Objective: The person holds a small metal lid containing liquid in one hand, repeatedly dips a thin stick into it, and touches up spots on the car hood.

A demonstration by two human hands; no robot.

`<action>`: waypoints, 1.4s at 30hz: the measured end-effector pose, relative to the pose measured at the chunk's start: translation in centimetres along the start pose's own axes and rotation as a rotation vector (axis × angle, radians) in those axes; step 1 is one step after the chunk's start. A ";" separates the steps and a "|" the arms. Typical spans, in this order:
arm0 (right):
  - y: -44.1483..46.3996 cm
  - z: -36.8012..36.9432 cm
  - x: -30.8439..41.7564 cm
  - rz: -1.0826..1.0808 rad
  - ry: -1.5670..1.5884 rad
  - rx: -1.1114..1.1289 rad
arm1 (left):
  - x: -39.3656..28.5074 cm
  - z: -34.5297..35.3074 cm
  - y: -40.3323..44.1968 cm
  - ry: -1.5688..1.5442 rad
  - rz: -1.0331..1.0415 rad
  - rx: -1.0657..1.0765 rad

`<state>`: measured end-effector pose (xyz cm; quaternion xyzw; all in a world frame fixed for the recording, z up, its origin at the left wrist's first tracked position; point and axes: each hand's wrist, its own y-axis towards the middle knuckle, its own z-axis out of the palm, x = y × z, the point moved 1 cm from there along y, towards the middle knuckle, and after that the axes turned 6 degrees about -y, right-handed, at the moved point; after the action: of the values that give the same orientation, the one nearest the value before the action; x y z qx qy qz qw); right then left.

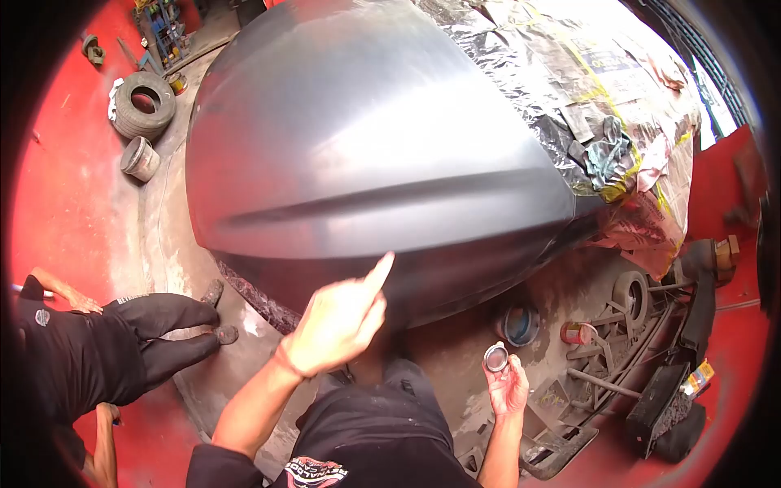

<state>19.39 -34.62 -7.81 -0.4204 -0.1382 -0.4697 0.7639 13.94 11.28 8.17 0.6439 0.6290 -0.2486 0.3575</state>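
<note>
In the head view, my left hand (338,321) reaches over the front edge of a dark grey car hood (285,179). Its index finger is stretched out toward the hood and the other fingers are partly curled. Nothing shows in it; whether the fingertip touches the surface I cannot tell. At the lower right, my right hand (509,386) grips a small round cup (495,358) with a pale rim, held apart from the hood. A long crease runs across the hood, and bright light reflects off its middle.
Plastic and paper masking (618,81) covers the car behind the hood. Another person (89,350) stands at left. A tyre (143,106) and a bucket (140,159) lie by the red wall. A blue bucket (521,325), a red can (576,333) and metal parts (602,390) are at right.
</note>
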 end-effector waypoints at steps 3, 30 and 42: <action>1.1 1.6 2.7 0.029 -0.070 0.011 | -2.2 1.2 8.3 -0.129 0.119 -0.127; 2.1 13.8 6.4 0.308 -0.346 0.389 | -5.7 16.9 4.2 -0.265 0.097 0.085; -2.7 17.6 7.8 -0.953 -1.719 0.345 | -6.9 16.2 1.4 -0.194 0.058 -0.028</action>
<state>24.42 -26.27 8.95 -0.4014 -0.8648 -0.2371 0.1867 16.83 -5.57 3.66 0.6295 0.5761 -0.2906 0.4329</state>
